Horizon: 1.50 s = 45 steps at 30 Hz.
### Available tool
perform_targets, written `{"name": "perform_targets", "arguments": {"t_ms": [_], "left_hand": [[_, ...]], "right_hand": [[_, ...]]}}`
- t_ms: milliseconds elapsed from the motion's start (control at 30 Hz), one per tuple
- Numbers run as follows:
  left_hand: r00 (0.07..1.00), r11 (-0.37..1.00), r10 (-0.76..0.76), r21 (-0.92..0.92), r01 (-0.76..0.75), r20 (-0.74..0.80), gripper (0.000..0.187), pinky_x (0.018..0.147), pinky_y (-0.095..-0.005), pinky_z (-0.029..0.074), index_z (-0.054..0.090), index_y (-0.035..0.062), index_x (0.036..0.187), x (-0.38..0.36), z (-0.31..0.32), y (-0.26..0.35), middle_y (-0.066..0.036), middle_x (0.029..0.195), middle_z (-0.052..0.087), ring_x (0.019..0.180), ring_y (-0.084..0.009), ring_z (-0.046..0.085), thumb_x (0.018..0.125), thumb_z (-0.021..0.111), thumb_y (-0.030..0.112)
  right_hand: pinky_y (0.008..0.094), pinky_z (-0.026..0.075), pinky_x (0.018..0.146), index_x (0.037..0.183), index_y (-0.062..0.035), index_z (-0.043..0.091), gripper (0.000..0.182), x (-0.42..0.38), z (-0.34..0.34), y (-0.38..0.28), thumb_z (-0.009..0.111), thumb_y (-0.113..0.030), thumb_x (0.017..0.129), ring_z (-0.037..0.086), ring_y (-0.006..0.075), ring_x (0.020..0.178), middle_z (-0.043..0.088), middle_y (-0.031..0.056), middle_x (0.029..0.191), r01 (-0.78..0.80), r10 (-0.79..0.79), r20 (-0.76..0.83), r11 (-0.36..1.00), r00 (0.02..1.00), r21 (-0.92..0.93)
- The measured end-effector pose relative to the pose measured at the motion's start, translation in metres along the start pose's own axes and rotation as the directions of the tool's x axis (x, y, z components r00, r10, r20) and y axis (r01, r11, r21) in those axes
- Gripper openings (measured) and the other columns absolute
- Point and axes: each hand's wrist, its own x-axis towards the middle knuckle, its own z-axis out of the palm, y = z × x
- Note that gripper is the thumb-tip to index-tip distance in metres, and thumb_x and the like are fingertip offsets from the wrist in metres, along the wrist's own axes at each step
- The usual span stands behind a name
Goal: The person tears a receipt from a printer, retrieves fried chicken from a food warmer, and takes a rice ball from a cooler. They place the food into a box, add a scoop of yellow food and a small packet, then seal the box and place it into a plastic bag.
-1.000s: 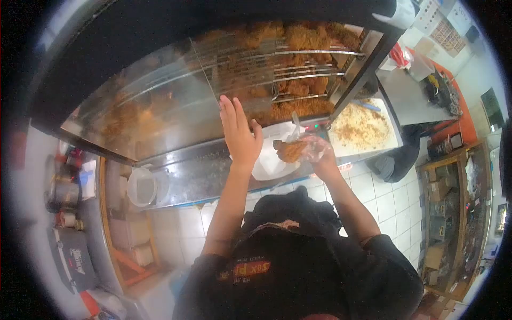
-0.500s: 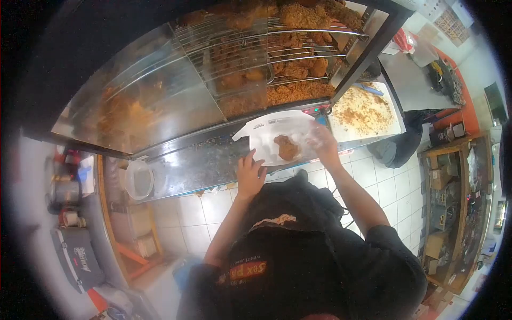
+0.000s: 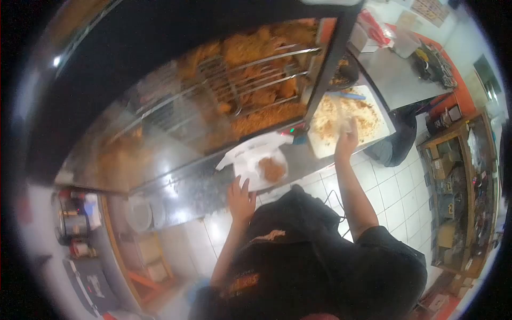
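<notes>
A browned piece of fried chicken [image 3: 273, 169] lies on an opened white paper wrapper [image 3: 248, 166] on the metal counter. My left hand [image 3: 242, 201] is at the wrapper's near left edge, its fingers apart and touching the paper. Over a white cutting board [image 3: 321, 148] strewn with crumbs, my right hand [image 3: 348, 140] reaches forward. Something pale and translucent blurs around its fingertips, and I cannot make out what it is. A blue-handled tool [image 3: 349, 96] rests at the board's far side, just beyond that hand.
A glass-fronted warmer [image 3: 256, 90] with fried chicken on racks stands behind the counter [image 3: 186, 184]. A pale round tub [image 3: 140, 214] sits at the left end. Steel worktop [image 3: 397, 74] extends at the far right. Wooden shelves [image 3: 461, 176] stand right, above white floor tiles.
My right hand has left the wrapper's right side and moved right over the cutting board. My left hand stays by the wrapper. The whole view has shifted.
</notes>
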Motion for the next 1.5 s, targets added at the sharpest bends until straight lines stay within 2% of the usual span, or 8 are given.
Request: {"name": "perform_targets", "arguments": {"t_ms": [267,333,400,567,767,933,1200,1500], "left_hand": [[0.962,0.982,-0.168,0.053,0.183,-0.214,0.052,0.101,-0.0479,0.033,0.045,-0.0012,0.129,0.060,-0.023,0.056,-0.021,0.134,0.040,0.119,-0.0376,0.041,0.081,0.062,0.011],[0.829,0.883,-0.429,-0.362,0.300,-0.358,0.069,0.110,-0.0465,0.024,0.024,-0.0015,0.143,0.091,-0.028,0.061,-0.022,0.148,0.022,0.133,-0.0366,0.030,0.085,0.059,0.010],[0.797,0.885,-0.434,-0.367,0.288,-0.421,0.074,0.112,-0.0455,0.019,0.013,-0.0005,0.146,0.125,-0.027,0.067,-0.020,0.152,0.011,0.137,-0.0354,0.022,0.087,0.056,0.011],[0.659,0.647,-0.688,-0.668,0.367,-0.305,0.085,0.117,-0.0417,0.000,-0.020,0.0059,0.146,0.183,-0.019,0.080,-0.015,0.154,-0.021,0.144,-0.0292,-0.013,0.095,0.047,0.020],[0.569,0.664,-0.679,-0.719,0.206,-0.464,0.083,0.116,-0.0380,-0.008,-0.024,-0.0027,0.142,0.198,0.010,0.066,-0.019,0.151,-0.027,0.141,-0.0275,-0.022,0.092,0.040,0.013],[0.680,0.655,-0.662,-0.684,0.320,-0.316,0.085,0.114,-0.0384,-0.011,-0.025,-0.0031,0.141,0.206,0.011,0.115,-0.018,0.149,-0.032,0.140,-0.0284,-0.025,0.093,0.043,0.016],[0.833,0.691,-0.517,-0.671,0.270,-0.197,0.087,0.116,-0.0392,-0.003,-0.019,0.0033,0.145,0.187,0.012,0.163,-0.021,0.150,-0.028,0.141,-0.0314,-0.022,0.095,0.050,0.019],[0.974,0.799,-0.225,-0.570,0.190,0.009,0.052,0.105,-0.0341,0.035,0.042,0.0020,0.138,0.084,-0.065,0.111,-0.017,0.139,0.047,0.130,-0.0293,0.044,0.090,0.057,0.014]], "right_hand": [[0.0331,0.045,0.091,0.117,0.0027,0.061,0.033,0.109,0.105,0.160,0.055,-0.006,0.085,0.059,0.0219,0.106,0.063,0.0138,0.118,-0.296,0.161,0.465,0.927,0.870,0.232],[0.0367,0.046,0.090,0.111,0.0015,0.063,0.030,0.096,0.099,0.131,0.056,-0.009,0.084,0.061,0.0260,0.101,0.066,0.0158,0.107,-0.301,0.399,0.338,0.903,0.852,-0.307],[0.0383,0.043,0.093,0.105,-0.0012,0.063,0.026,0.069,0.080,0.087,0.056,-0.013,0.083,0.057,0.0312,0.105,0.061,0.0190,0.105,-0.255,0.261,0.000,0.945,0.965,-0.203],[0.0479,0.040,0.092,0.111,-0.0057,0.061,0.032,0.084,0.113,0.103,0.055,-0.012,0.080,0.053,0.0393,0.104,0.058,0.0203,0.108,0.291,-0.242,0.213,0.927,0.947,-0.238],[0.0442,0.046,0.091,0.115,-0.0046,0.063,0.039,0.142,0.161,0.133,0.060,-0.022,0.080,0.058,0.0387,0.104,0.062,0.0217,0.112,0.293,0.078,0.862,0.922,0.500,-0.254],[0.0351,0.048,0.089,0.110,0.0049,0.065,0.048,0.162,0.110,0.057,0.067,-0.032,0.080,0.064,0.0284,0.102,0.067,0.0196,0.107,0.050,0.328,0.751,0.901,0.573,-0.432],[0.0336,0.048,0.085,0.109,0.0027,0.067,0.032,0.133,0.020,0.019,0.060,-0.015,0.084,0.064,0.0236,0.095,0.068,0.0169,0.104,-0.112,0.212,0.635,0.975,0.743,-0.194],[0.0295,0.045,0.091,0.107,0.0000,0.068,0.026,-0.039,0.032,-0.076,0.060,-0.015,0.087,0.061,0.0169,0.100,0.068,0.0085,0.104,-0.280,0.064,0.987,0.960,0.144,-0.021]]}}
